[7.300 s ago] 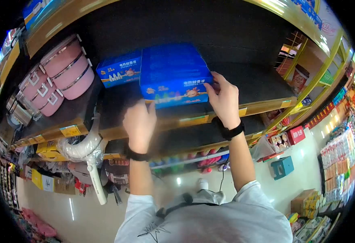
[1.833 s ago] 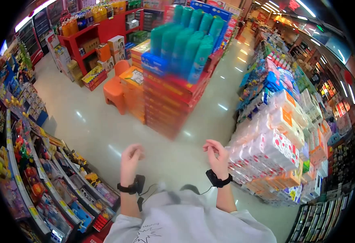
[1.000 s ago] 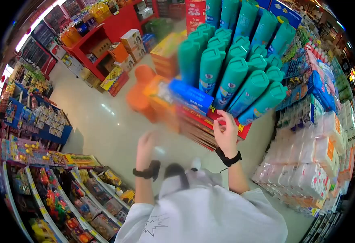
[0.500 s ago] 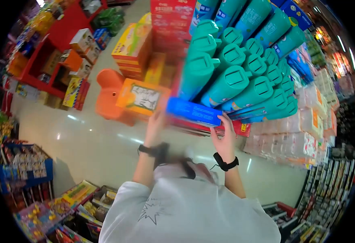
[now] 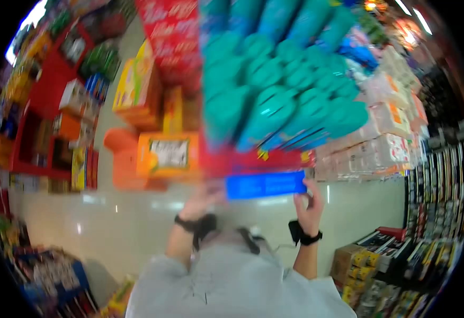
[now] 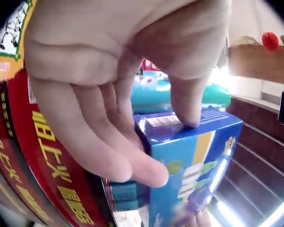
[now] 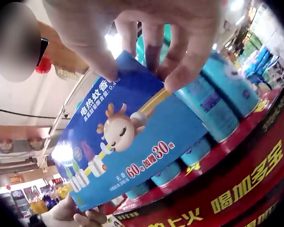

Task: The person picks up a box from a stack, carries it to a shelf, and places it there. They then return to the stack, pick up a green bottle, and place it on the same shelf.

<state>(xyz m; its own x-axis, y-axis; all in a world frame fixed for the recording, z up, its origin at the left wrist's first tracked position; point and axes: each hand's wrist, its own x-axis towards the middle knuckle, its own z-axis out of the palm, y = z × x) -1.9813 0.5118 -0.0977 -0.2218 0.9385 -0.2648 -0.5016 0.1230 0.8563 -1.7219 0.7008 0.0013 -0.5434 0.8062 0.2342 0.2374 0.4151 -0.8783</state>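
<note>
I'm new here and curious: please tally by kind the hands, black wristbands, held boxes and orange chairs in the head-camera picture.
Left hand and right hand: 2
Black wristbands: 2
Held blue box: 1
Orange chair: 1
Total: 6

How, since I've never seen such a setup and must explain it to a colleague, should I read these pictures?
There is no machine here: a person works bare-handed, with black bands on the wrists. The wide, round picture comes from a camera on the head, looking forward and down; it is rather blurred. The other two come from a camera on each wrist, so they show the work close up. The left hand and right hand grip a blue box between them, one at each end. In front of the person, teal cans stand crowded together on red cartons.
</note>
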